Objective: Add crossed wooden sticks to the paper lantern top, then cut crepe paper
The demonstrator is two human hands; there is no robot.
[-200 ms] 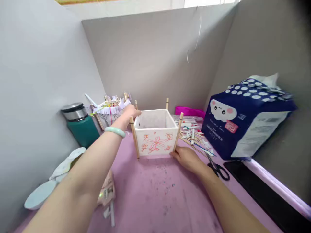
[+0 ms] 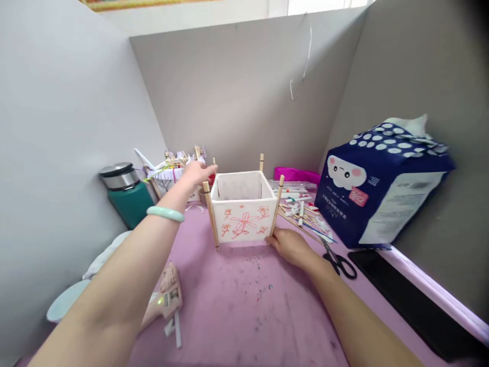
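Observation:
A white box point(image 2: 246, 222) with red-orange flower drawings stands upright on the purple tabletop point(image 2: 229, 306), with a wooden stick point(image 2: 212, 216) at each corner. My right hand point(image 2: 288, 244) grips the foot of its front right corner, thumb and fingers around the stick's lower end. Beyond the box's left side is my left hand point(image 2: 198, 173), a pale green bangle point(image 2: 165, 214) on its wrist. Its visible fingers stretch out to the right near the back left stick, holding nothing I can see; the arm covers part of the hand's surroundings.
A fringed craft basket point(image 2: 168, 179) and a teal bottle point(image 2: 130, 199) stand at the left. A pink glue gun point(image 2: 171, 293) lies below my left arm. Markers and sticks point(image 2: 301, 214), scissors point(image 2: 340, 262), a blue tissue pack point(image 2: 378, 188) and a black tray-like slab point(image 2: 412, 306) are at the right.
My left hand has moved left, off the box's back left corner, uncovering a reddish thing behind. My right hand keeps its hold; the view has shifted slightly.

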